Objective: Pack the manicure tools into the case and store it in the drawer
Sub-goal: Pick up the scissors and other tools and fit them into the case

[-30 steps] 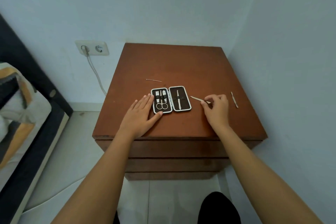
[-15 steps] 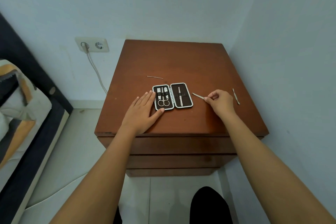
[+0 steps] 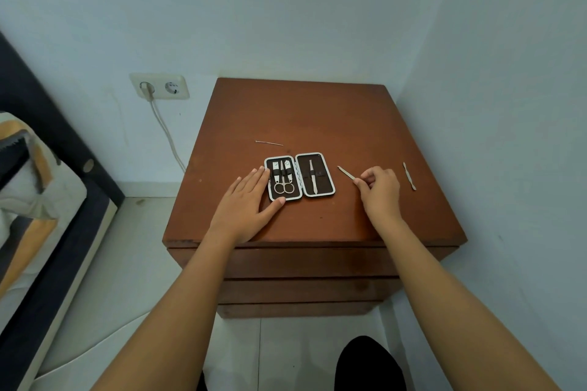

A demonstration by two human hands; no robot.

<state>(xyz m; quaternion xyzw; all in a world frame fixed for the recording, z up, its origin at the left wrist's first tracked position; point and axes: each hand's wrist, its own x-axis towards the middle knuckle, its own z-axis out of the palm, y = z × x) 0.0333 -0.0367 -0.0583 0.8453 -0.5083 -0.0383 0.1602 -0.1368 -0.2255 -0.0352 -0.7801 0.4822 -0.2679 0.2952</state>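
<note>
An open manicure case [image 3: 324,175] with a white rim lies flat on the brown nightstand [image 3: 317,117]. Its left half holds scissors and two clippers, its right half a pair of tweezers. My left hand [image 3: 246,206] rests flat on the wood, fingertips and thumb touching the case's left edge. To the right of the case, my right hand [image 3: 379,189] pinches the end of a thin metal nail file [image 3: 345,173]. A flat metal cuticle pusher [image 3: 409,176] lies further right. A thin metal pick [image 3: 269,143] lies behind the case.
Below the nightstand's top are closed drawer fronts [image 3: 305,267]. A wall stands close on the right. A wall socket [image 3: 159,87] with a plugged cable is at the left, and a bed [image 3: 38,200] beyond it. The floor is tiled.
My right hand has closed its pinch on the nail file and shifted slightly. The left hand stays by the case. The view has drifted a little.
</note>
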